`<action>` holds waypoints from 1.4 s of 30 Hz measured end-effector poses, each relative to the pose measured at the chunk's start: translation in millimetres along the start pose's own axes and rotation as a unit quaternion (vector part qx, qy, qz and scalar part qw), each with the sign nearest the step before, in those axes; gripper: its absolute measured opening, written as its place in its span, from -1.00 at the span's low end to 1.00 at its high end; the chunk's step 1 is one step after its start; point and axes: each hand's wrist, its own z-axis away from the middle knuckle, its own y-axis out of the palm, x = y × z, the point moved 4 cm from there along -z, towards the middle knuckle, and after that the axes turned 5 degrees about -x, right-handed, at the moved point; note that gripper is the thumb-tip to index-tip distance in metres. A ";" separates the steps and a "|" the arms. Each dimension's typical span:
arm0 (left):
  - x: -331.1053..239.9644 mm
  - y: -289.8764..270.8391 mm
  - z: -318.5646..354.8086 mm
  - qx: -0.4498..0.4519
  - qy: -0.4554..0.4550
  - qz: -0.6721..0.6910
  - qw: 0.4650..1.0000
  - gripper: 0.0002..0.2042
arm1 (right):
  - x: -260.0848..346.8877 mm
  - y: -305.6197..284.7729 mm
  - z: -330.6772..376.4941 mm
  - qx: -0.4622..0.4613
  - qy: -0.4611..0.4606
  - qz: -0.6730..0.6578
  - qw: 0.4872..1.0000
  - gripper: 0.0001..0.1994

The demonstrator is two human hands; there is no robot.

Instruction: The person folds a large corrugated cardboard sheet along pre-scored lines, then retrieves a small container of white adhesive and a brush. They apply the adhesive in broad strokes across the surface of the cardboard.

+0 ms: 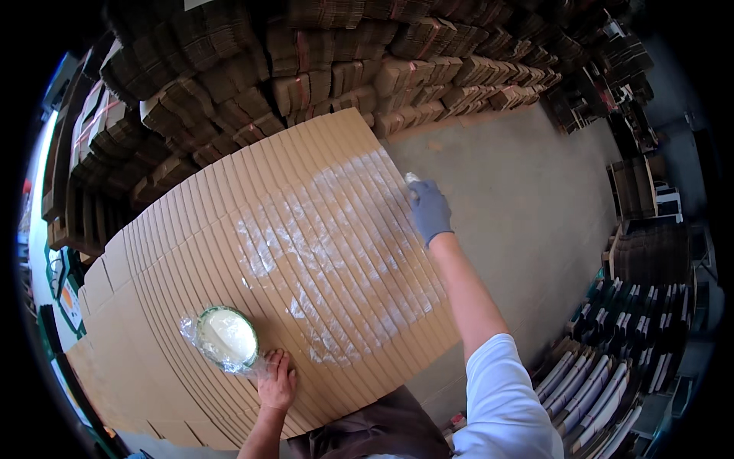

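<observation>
Here, the left hand [277,382] lies loose-fingered on cardboard sheets [202,233], touching clear plastic [188,330] around a green-rimmed bowl [199,333] of white paste [229,336]; farther off, the right hand [431,209] has a pale thing [412,178] in its grip, beside the sheets' white-smeared edge.

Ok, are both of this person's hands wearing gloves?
No, the right hand wears a grey-blue glove, but the left hand beside the tub is bare.

Stacked brown cardboard bundles [409,80] line the far edge of a grey floor [520,199].
</observation>
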 end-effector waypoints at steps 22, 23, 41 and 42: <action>-3.9 -7.8 -0.5 -0.024 0.005 0.012 1.000 -0.52 | 144.3 26.5 31.9 -0.029 -0.261 -0.108 0.959 -0.77; -3.3 -7.6 -1.9 -0.022 0.006 0.012 1.000 -0.52 | 168.3 37.9 58.8 0.019 -0.302 -0.118 0.946 -0.78; 1.5 -2.6 -0.3 -0.024 0.016 0.041 0.999 -0.54 | 165.1 6.4 144.6 0.068 -0.098 -0.002 0.993 -0.69; 1.4 -4.8 -1.2 -0.017 0.008 0.054 0.998 -0.54 | 184.3 0.9 158.2 0.074 -0.140 -0.023 0.987 -0.67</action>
